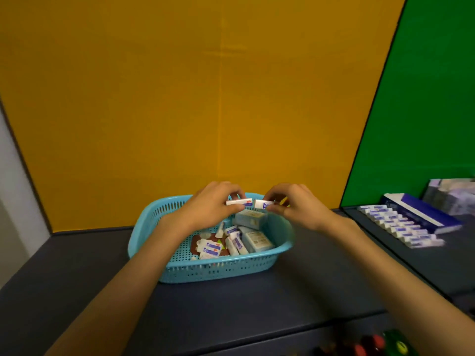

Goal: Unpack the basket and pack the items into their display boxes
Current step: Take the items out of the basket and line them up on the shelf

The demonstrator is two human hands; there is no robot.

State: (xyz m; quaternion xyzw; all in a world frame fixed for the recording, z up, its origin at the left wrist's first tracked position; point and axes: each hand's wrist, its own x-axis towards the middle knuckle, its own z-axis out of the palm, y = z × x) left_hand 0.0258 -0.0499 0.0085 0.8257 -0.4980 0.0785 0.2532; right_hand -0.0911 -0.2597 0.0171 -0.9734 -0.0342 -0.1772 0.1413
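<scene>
Dark table (pixel 77 265): both hands pinch small erasers over the basket (pixel 221 271).

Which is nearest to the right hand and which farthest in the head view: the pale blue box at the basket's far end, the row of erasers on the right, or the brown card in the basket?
From the right hand, which pinches a small eraser:
1. Pale blue box, just below and left, inside the basket.
2. Brown card, lower left on the basket floor.
3. Row of erasers, far right on the table.
</scene>
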